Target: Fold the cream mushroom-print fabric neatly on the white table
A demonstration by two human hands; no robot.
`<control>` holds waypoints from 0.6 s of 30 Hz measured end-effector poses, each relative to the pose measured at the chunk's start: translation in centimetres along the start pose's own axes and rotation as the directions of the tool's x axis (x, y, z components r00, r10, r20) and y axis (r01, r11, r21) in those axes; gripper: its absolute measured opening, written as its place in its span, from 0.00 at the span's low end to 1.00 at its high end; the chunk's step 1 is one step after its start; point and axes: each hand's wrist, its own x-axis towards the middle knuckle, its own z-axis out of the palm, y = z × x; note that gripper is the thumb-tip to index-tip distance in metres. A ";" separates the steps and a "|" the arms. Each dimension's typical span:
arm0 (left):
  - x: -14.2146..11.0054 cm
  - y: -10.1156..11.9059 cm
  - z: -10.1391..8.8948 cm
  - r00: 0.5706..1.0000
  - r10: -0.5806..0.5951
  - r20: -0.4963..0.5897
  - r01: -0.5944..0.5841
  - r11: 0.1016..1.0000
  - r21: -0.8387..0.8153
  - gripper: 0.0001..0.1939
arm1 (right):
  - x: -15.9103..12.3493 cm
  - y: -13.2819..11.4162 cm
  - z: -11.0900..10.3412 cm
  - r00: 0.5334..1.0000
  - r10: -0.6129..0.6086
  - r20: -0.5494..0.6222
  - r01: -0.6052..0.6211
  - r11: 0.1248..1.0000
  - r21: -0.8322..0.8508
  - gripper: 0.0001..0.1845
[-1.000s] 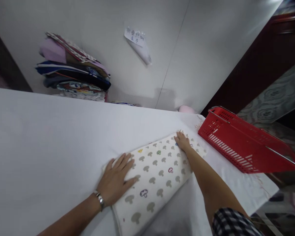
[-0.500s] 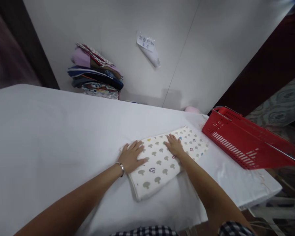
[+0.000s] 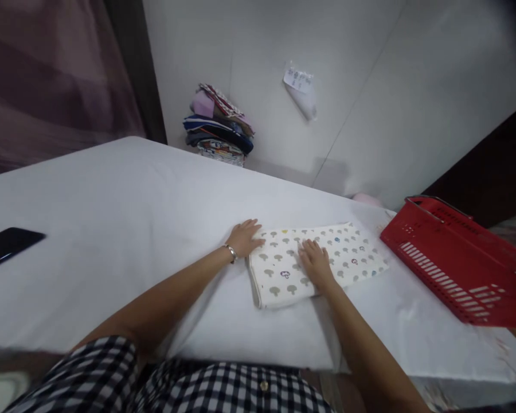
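A white cloth with a mushroom print [image 3: 279,264] lies folded in a long flat rectangle on the white-covered table [image 3: 167,206]. At its left end, layered folded edges show. My left hand [image 3: 243,238], with a silver bracelet at the wrist, rests by the cloth's far left corner, fingertips just over the edge and thumb apart. My right hand [image 3: 316,264] lies palm down on the middle of the cloth, its fingers stretched out. Neither hand is lifting any fabric.
A red plastic basket [image 3: 456,264] stands on the table's right side. On the far left lies a dark phone-like object [image 3: 8,246]. Folded fabrics are stacked [image 3: 219,126] beyond the far edge, against a pale wall with a paper label [image 3: 300,80].
My view has swung left, bringing the dark object into sight. My left hand has slid off the cloth's surface to its left corner. My right hand has shifted slightly nearer to me.
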 end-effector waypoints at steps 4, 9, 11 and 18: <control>-0.7 -2.5 -1.2 0.975 -0.223 -0.020 0.222 0.973 -0.058 0.31 | -4.6 -2.7 0.1 0.951 -0.309 -0.035 0.310 0.949 0.050 0.23; -0.1 -1.6 -1.9 0.969 -0.235 0.073 0.239 0.970 -0.046 0.34 | -7.6 -4.2 0.2 0.837 -0.545 0.045 0.546 0.838 -0.011 0.30; 0.6 -0.8 -2.1 0.951 -0.270 0.149 0.278 0.960 -0.038 0.37 | -7.8 -4.3 -0.1 0.823 -0.562 0.088 0.566 0.824 -0.028 0.33; 2.0 1.0 -3.2 0.917 -0.309 0.252 0.312 0.950 0.027 0.31 | -8.1 -4.9 -0.9 0.818 -0.527 0.232 0.554 0.830 -0.069 0.32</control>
